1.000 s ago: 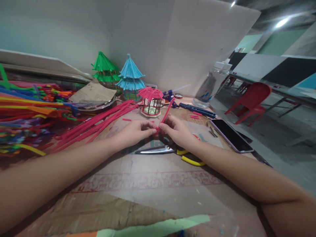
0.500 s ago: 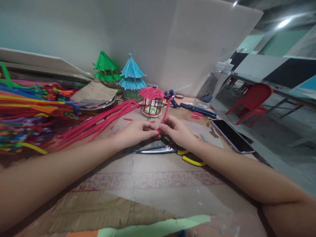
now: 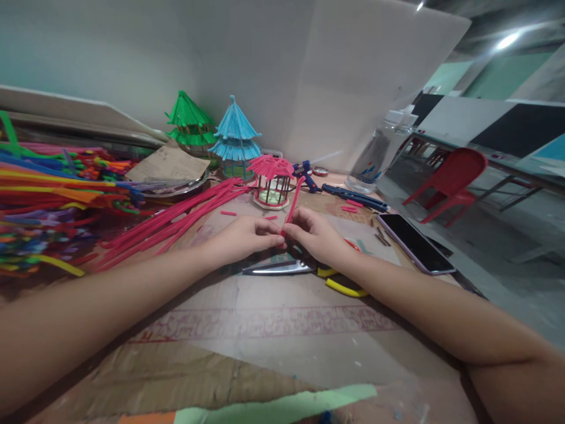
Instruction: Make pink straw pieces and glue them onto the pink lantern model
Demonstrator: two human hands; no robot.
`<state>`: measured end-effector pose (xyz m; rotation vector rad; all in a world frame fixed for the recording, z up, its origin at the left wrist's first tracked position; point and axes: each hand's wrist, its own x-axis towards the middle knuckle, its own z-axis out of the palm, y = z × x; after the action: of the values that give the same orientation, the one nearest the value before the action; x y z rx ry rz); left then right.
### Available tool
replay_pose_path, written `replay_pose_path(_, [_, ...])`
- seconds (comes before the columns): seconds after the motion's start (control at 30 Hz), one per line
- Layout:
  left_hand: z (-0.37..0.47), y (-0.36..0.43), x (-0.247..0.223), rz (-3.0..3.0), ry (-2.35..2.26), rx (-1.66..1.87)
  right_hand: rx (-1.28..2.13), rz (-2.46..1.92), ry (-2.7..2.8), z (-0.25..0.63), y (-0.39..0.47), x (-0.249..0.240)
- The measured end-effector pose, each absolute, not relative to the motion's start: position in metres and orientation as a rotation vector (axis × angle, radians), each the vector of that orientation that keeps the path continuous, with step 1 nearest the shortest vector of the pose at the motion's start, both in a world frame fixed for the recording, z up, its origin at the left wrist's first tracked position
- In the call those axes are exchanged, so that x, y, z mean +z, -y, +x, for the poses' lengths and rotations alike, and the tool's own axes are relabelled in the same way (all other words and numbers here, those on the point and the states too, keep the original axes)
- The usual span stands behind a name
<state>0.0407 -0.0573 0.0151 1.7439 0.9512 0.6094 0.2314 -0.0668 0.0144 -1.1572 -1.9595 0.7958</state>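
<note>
A pink pipe cleaner (image 3: pixel 295 203) rises from between my fingertips, its upper end leaning right. My left hand (image 3: pixel 249 238) pinches the lower end, thumb and index finger together. Close beside it, my right hand (image 3: pixel 315 232) grips the same stem between thumb and fingers. Just behind them stands a small pavilion (image 3: pixel 271 182) with a pink fringed roof, brown posts and a pale base. Below my hands lie scissors (image 3: pixel 282 268) with yellow handles, partly covered by my right wrist. Short cut pink pieces (image 3: pixel 228 213) lie near the pavilion.
Long pink pipe cleaners (image 3: pixel 176 215) and multicoloured bundles (image 3: pixel 57 200) fill the left. Green (image 3: pixel 189 121) and blue (image 3: pixel 233 135) pavilions stand behind. A blue glue gun (image 3: pixel 306 175), a utility knife (image 3: pixel 355 197), a clear bottle (image 3: pixel 371 156) and a phone (image 3: pixel 415 242) sit to the right.
The pink pipe cleaner has dipped slightly, its top end now bent more to the right and a little lower. Both hands have barely shifted.
</note>
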Motion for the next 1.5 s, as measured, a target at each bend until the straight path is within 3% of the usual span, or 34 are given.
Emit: replay_pose_path(1.5, [0.0406,0.0594,0.0158,1.831,-0.935,0.579,0.962,-1.081,1.888,0.2302,0.0687,0.0152])
